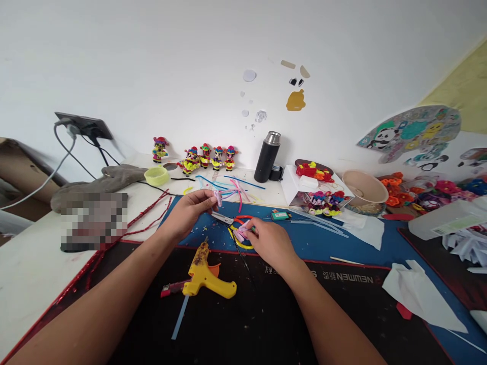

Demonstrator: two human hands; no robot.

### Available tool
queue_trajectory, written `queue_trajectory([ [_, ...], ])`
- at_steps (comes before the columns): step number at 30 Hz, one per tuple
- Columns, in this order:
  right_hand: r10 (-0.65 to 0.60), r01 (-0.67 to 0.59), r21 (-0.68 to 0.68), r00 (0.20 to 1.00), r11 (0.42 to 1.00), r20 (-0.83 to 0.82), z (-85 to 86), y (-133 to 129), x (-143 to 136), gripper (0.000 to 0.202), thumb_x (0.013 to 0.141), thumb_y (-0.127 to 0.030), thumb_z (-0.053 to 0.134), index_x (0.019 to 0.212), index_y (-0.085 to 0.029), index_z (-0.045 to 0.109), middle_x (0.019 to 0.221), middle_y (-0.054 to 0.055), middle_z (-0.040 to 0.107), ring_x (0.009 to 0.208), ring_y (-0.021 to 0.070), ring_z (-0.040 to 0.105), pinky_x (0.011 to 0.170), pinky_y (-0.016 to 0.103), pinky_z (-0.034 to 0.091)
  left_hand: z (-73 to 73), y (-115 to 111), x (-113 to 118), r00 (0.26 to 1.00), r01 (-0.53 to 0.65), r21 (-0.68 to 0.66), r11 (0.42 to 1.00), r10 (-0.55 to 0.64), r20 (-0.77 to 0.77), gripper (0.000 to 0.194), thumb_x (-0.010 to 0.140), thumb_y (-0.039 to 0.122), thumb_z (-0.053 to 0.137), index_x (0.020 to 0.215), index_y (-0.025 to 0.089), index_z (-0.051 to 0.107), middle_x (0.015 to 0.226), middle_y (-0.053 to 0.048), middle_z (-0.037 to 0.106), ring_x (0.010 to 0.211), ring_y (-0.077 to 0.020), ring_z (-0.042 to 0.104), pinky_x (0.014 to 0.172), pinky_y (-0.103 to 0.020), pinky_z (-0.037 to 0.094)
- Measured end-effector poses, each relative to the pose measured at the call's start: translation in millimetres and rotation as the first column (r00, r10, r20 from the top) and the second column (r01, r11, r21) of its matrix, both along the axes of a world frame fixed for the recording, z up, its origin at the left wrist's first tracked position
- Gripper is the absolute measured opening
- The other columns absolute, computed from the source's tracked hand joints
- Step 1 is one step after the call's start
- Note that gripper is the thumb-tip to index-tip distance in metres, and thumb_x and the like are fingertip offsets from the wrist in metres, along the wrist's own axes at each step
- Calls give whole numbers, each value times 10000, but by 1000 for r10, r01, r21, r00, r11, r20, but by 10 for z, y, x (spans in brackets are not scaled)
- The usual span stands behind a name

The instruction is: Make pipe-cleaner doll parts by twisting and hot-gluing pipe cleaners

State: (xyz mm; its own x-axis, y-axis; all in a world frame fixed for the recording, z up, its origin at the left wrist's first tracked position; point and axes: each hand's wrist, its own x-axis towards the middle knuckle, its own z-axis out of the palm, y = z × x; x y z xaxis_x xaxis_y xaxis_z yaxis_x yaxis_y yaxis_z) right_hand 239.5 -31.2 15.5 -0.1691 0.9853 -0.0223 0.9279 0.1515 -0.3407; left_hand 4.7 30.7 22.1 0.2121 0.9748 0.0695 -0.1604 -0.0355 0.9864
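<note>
My left hand (196,209) pinches a small pale pink fuzzy piece (218,198) between thumb and fingertips, above the blue mat. Lower and to the right, my right hand (268,241) has its fingers closed on another pale pink piece (240,232). Between and beneath the hands lie scissors (222,218) with silver blades and red and yellow handles, partly hidden by my right hand. A yellow glue gun (207,276) rests on the black mat below, a clear glue stick (180,318) sticking out of its back end. Coloured fuzzy stems (238,188) are spread out behind my left hand.
Small colourful figures (205,156) and a black thermos (267,157) stand along the wall. Red tinsel stems (146,215) and a yellow tape roll (157,176) lie left. On the right are a white box (291,186), a beige bowl (365,187) and white paper (420,294).
</note>
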Motion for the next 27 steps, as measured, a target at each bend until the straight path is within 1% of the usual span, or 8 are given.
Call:
queue_trajectory([
  [4, -10, 10, 3, 1000, 1000, 27, -4, 2, -11, 114, 1025, -318, 621, 1051, -253, 711, 844, 14, 788, 804, 223, 728, 606, 305, 282, -35, 14, -11, 1000, 27, -1, 1000, -27, -14, 304, 764, 460, 876, 768, 182, 752, 755, -30, 667, 735, -165, 546, 705, -277, 409],
  [9, 19, -19, -2, 998, 1000, 63, -19, 1, -16, 131, 1026, -324, 613, 1089, -249, 700, 874, 32, 800, 792, 235, 731, 600, 318, 269, -80, 21, -11, 999, 47, -9, 999, -47, -9, 301, 778, 455, 874, 777, 180, 751, 761, -29, 670, 744, -162, 549, 727, -277, 417],
  [12, 4, -4, 16, 999, 1000, 39, -28, -3, -17, 119, 1022, -282, 594, 1059, -254, 704, 876, 23, 801, 801, 230, 732, 610, 318, 284, -92, 24, -5, 998, 59, -11, 998, -59, -10, 295, 785, 448, 870, 782, 178, 751, 761, -27, 669, 740, -160, 548, 726, -276, 420],
  [16, -5, 5, 20, 1000, 1000, -12, -25, -15, -23, 130, 1028, -287, 578, 1013, -258, 704, 859, 9, 798, 804, 221, 729, 614, 312, 291, -102, 28, -3, 997, 71, -4, 997, -71, -11, 290, 796, 442, 861, 784, 174, 750, 756, -27, 668, 731, -159, 550, 717, -274, 421],
  [22, -4, 3, 11, 999, 1000, 45, -28, -15, -38, 155, 1034, -308, 583, 1114, -256, 705, 923, 40, 815, 828, 244, 743, 613, 316, 276, -113, 22, -3, 996, 83, 10, 997, -82, -36, 276, 810, 430, 850, 793, 174, 747, 756, -23, 666, 734, -157, 554, 725, -274, 423],
  [27, -8, 8, 4, 999, 1000, 36, -57, -3, -48, 155, 1032, -293, 586, 1124, -263, 707, 930, 39, 813, 835, 242, 742, 617, 310, 281, -108, 14, 20, 995, 86, 11, 996, -85, -46, 287, 807, 440, 848, 793, 173, 744, 756, -22, 661, 735, -159, 550, 726, -278, 417],
])
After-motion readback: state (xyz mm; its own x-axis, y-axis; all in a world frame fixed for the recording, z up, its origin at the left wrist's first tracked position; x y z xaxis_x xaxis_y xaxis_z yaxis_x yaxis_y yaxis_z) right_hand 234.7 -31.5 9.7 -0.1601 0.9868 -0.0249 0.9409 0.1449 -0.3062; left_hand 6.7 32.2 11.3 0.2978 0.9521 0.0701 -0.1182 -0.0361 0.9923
